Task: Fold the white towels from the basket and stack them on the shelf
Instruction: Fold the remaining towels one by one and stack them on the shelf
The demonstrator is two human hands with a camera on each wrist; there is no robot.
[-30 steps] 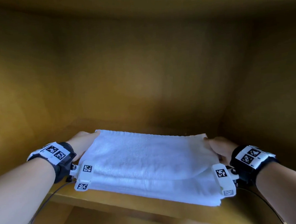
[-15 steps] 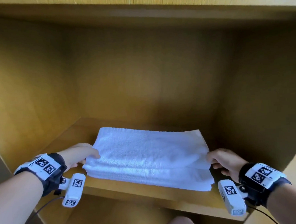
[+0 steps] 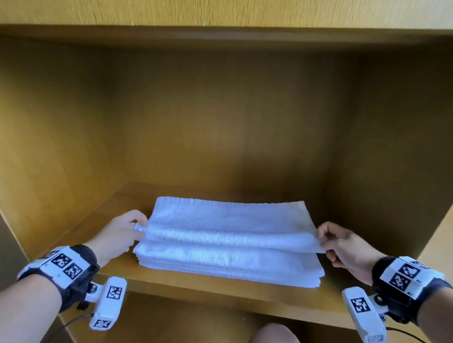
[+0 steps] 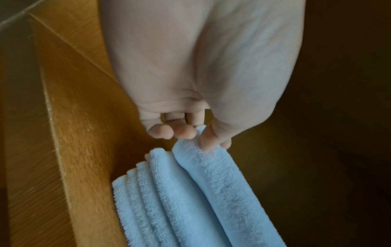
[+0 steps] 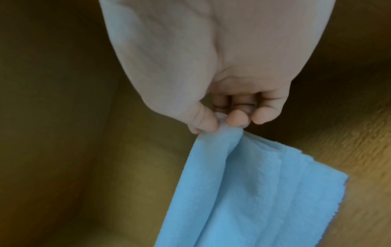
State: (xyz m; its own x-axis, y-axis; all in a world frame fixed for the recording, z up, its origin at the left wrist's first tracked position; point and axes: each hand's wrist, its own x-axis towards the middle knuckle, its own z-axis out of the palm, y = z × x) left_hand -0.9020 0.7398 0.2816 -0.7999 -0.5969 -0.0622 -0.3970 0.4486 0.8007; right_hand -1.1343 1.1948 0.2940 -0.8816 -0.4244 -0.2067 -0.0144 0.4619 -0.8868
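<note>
A wooden shelf (image 3: 201, 285) carries a stack of folded white towels (image 3: 226, 254).

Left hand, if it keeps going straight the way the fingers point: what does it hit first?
Probably the top towel itself. The left hand already pinches its near-left corner and points rightward and inward across the towel stack on the shelf. Depth past the stack is unclear.
</note>
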